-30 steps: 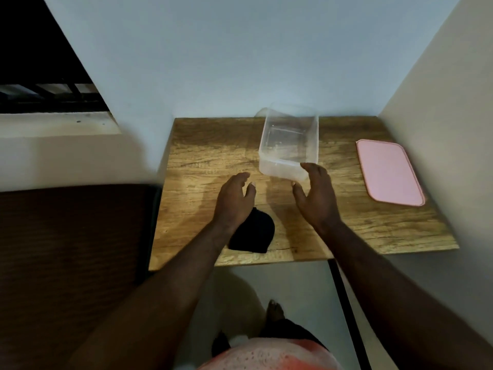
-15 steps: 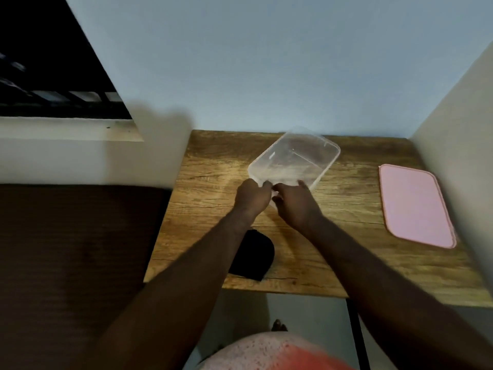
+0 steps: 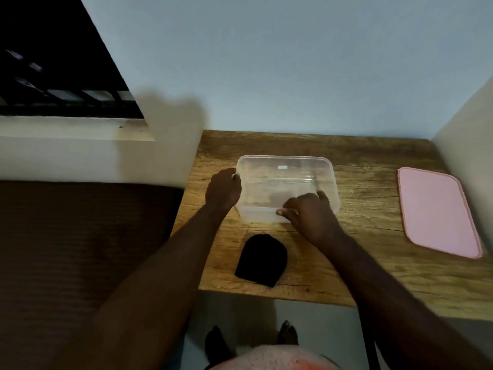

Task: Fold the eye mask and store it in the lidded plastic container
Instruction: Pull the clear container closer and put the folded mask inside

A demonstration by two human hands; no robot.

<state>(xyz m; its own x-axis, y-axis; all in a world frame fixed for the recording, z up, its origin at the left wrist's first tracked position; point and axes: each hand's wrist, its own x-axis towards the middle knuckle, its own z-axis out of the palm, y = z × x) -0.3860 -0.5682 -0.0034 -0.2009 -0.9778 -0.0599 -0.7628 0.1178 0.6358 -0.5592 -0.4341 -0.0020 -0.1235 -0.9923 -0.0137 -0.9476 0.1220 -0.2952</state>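
Tub [image 3: 285, 177] upright on the worktop [image 3: 373, 265]!
Left grip [image 3: 224, 188] clasps its left rim, right grip [image 3: 309, 212] pinches the near rim; folded mask [image 3: 262, 260] lies just nearer.

The mask [image 3: 261, 260] is plain black and the lid [image 3: 437, 210] pale pink. The box [image 3: 286, 166] is clear, on a table [image 3: 373, 188] of brown wood grain.
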